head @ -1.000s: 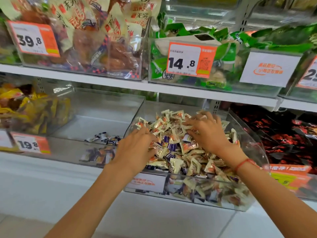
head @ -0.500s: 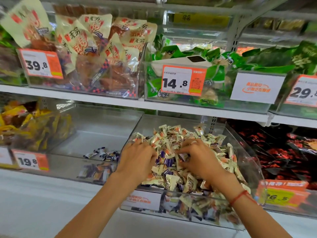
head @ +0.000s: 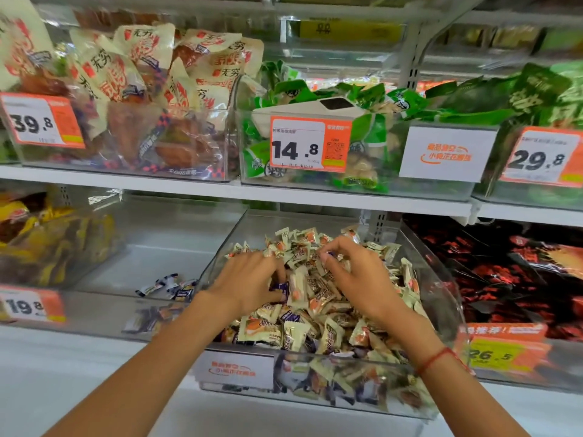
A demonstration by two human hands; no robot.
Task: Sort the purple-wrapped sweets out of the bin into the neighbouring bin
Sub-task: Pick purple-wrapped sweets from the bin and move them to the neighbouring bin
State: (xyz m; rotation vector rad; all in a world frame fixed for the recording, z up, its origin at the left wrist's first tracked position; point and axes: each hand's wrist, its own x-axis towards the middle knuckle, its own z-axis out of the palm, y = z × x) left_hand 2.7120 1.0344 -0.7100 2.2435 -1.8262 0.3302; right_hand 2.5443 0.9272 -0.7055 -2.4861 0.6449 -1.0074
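Observation:
A clear bin (head: 318,357) in the middle of the lower shelf is heaped with cream-and-orange sweets (head: 328,326), with purple-wrapped ones mixed in. My left hand (head: 249,283) digs into the left side of the heap, its fingers curled round a purple-wrapped sweet (head: 280,288). My right hand (head: 356,279) hovers over the heap's top, thumb and forefinger pinching a small purple wrapper (head: 329,254). The neighbouring clear bin (head: 104,313) to the left holds several purple sweets (head: 170,287) near its front right corner.
Left of that bin lie yellow snack packs (head: 47,244); to the right are red-and-black packs (head: 511,272). The shelf above carries bins of cream packets (head: 132,99) and green packets (head: 362,121), with orange price tags (head: 310,143) on the fronts.
My right hand came from the back of the heap toward its middle and closed its fingertips. My left hand stayed at the left of the heap, digging in. The view tilted up.

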